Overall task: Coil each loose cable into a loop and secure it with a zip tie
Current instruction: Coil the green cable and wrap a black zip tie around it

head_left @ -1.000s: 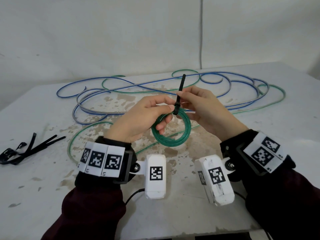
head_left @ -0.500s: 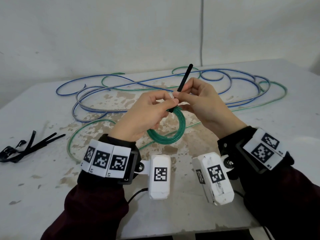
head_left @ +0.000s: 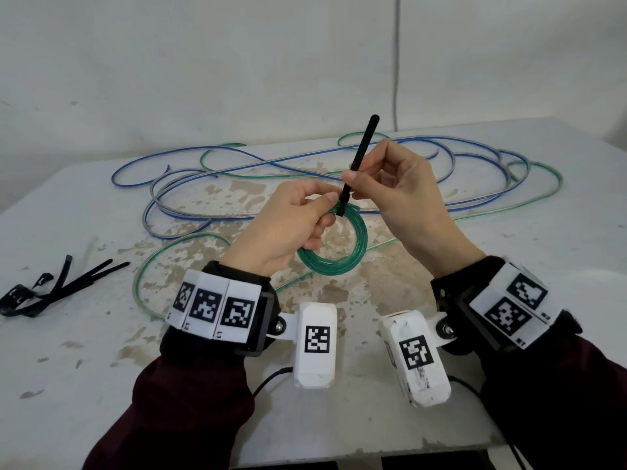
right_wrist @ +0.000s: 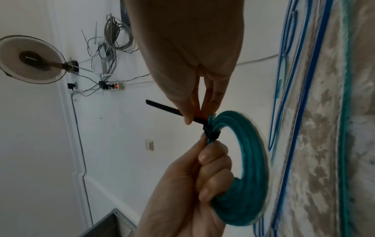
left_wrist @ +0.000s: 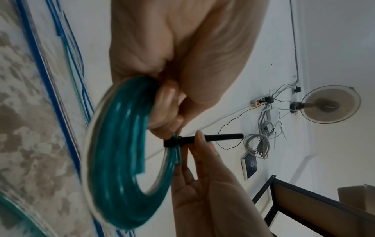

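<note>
A green cable coil (head_left: 334,262) (left_wrist: 121,168) (right_wrist: 247,176) is held above the table. My left hand (head_left: 291,228) (right_wrist: 205,173) grips the coil at its top, fingers curled round the strands. A black zip tie (head_left: 356,164) (left_wrist: 202,138) (right_wrist: 174,113) is wrapped round the coil beside that grip, its tail sticking up and away. My right hand (head_left: 390,184) (left_wrist: 199,144) pinches the tail just above the tie's head. The coil's trailing green end (head_left: 390,242) runs off to the right on the table.
Loose blue cables (head_left: 305,164) and a green cable (head_left: 529,198) sprawl across the far half of the white, stained table (head_left: 101,368). A bunch of spare black zip ties (head_left: 51,290) lies at the left edge. A wall stands behind the table.
Both hands have lifted the coil slightly. The right hand has drawn the tie's tail up and to the right, so more tail sticks out and the tie's loop sits tighter on the coil.
</note>
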`<state>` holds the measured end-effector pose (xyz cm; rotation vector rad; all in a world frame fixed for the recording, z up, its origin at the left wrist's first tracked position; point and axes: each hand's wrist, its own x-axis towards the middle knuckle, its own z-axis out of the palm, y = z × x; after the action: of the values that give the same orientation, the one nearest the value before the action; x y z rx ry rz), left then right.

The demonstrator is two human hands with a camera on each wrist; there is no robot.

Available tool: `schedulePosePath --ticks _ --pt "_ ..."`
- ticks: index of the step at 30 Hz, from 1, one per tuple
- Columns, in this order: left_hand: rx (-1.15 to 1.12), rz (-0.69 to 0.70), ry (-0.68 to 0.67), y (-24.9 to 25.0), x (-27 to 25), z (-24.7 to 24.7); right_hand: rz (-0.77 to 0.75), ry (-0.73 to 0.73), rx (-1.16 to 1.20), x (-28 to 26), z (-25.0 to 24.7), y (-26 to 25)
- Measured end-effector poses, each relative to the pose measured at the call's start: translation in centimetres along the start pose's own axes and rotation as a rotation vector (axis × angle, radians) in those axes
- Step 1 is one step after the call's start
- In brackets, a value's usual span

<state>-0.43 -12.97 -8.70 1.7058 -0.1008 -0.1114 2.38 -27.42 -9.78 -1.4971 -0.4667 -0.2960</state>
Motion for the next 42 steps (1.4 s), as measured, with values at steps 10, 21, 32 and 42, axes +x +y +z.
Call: schedulePosePath --ticks 10,21,32,42 --pt "-0.058 -0.020 0.085 -0.2 0.2 -0.3 -0.067 -0.222 -0.058 -0.2 0.2 -0.4" --pt "-0.097 0.106 -0.040 0.0 -0.1 0.0 0.025 0.021 0.018 -0.1 0.4 -0.3" --pt "0.090 0.165 -0.024 0.1 -0.2 0.4 0.158 0.087 0.074 0.0 -0.2 -0.3" --pt "-0.162 0.086 -0.008 -0.7 0.1 1.7 0.382 -0.126 0.066 0.4 -1.6 -0.6"
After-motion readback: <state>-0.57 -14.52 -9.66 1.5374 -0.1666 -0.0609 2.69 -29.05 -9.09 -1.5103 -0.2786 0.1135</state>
